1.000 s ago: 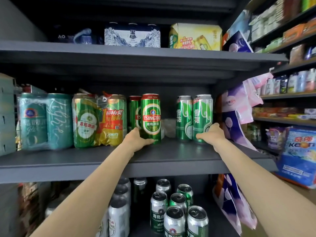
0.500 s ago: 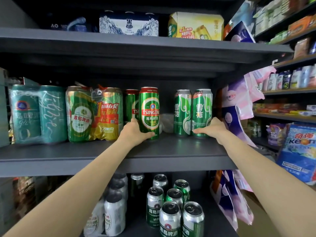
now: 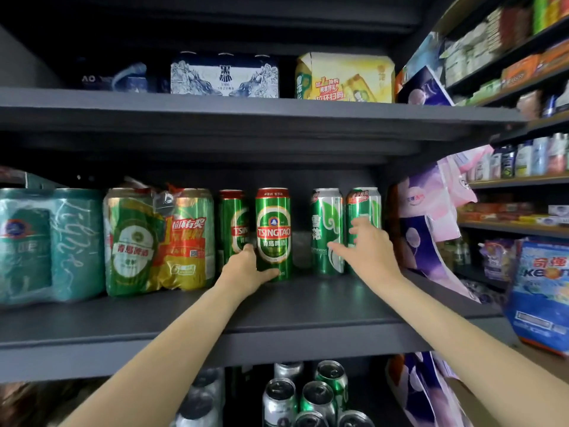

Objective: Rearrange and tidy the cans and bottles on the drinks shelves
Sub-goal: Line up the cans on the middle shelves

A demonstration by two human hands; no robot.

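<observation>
On the middle shelf [image 3: 308, 306] a tall green Tsingtao can [image 3: 273, 223] stands upright, and my left hand [image 3: 246, 271] wraps its lower left side. A second Tsingtao can [image 3: 232, 226] stands just behind it to the left. To the right stand two green and silver cans side by side, the left one [image 3: 325, 223] and the right one [image 3: 363, 204]. My right hand [image 3: 365, 248] is in front of their lower halves with fingers spread, fingertips against them, holding nothing.
Shrink-wrapped packs stand left on the same shelf: a green and yellow pack [image 3: 160, 241] and a teal pack [image 3: 46, 245]. Boxed drinks [image 3: 224, 76] sit on the upper shelf. Several loose cans [image 3: 308, 396] stand below. Hanging packets [image 3: 431, 217] crowd the right edge.
My right hand has lifted off the shelf edge and spread its fingers against the two green and silver cans. My left hand stays on the Tsingtao can. The camera has moved closer.
</observation>
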